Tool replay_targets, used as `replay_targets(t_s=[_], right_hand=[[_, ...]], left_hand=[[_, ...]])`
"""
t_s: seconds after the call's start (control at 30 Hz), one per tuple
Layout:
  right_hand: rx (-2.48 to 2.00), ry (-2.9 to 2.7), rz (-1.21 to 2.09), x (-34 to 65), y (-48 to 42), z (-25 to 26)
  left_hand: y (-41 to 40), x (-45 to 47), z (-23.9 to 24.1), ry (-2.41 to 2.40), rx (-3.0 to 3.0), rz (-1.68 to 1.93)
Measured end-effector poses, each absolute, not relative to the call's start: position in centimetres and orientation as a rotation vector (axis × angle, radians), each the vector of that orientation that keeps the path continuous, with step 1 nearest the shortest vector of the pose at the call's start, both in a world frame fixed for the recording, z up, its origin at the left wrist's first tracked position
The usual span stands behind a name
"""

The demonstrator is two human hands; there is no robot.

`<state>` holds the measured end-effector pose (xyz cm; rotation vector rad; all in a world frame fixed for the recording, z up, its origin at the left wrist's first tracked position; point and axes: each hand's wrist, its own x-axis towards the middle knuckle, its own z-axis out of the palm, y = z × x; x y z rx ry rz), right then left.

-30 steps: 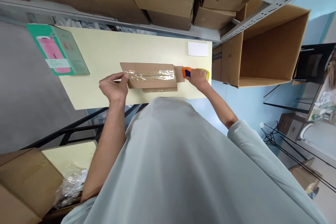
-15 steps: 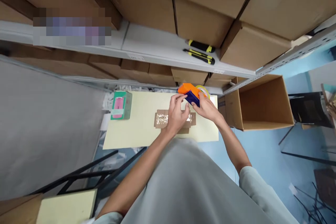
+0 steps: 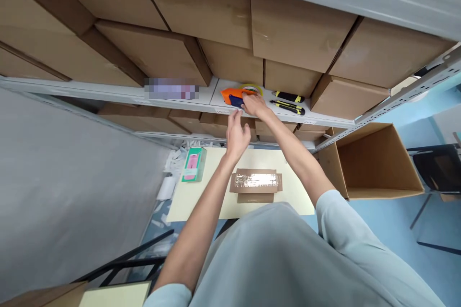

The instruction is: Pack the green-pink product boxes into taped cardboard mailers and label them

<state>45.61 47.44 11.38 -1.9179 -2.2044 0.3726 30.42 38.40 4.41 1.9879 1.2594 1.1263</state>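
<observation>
My right hand [image 3: 255,104] is raised to the grey shelf [image 3: 201,97] and grips an orange and blue tape dispenser [image 3: 233,97] with a yellowish tape roll, resting on the shelf's edge. Just below it my left hand [image 3: 236,135] hovers in the air with its fingers loosely apart, holding nothing. Down on the pale yellow table [image 3: 201,192] lies a flat cardboard parcel [image 3: 256,183] sealed with clear tape, under both arms.
Two black and yellow utility knives [image 3: 288,101] lie on the shelf right of the dispenser. A green box with a pink picture [image 3: 194,164] sits at the table's left. An open cardboard box [image 3: 374,163] stands to the right. Cartons fill the shelves above.
My right hand has lifted the tape dispenser from the parcel's end up to the shelf. My left hand has let go of the parcel and risen. The view has tilted upward.
</observation>
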Motion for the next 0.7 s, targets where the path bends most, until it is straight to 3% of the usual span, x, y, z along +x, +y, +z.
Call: replay_targets(t_s=[0.2,0.37,0.53,0.7], right_hand=[[-1.771,-2.062,0.325,46.2,47.3,9.7],[-1.701,-1.813,0.209,47.0,32.3,5.0],[-2.083,-1.351,0.624,44.3,12.8,-3.9],[-2.192,-0.994,0.977,40.6,7.5,-10.2]], left_hand=[[30.4,26.2,-1.5,1.360,1.921,0.911],[24.3,19.2,-7.6,1.555,1.772,0.763],[19.4,15.7,-11.5,1.680,1.574,0.500],[18.3,19.4,-11.5,1.660,1.517,0.324]])
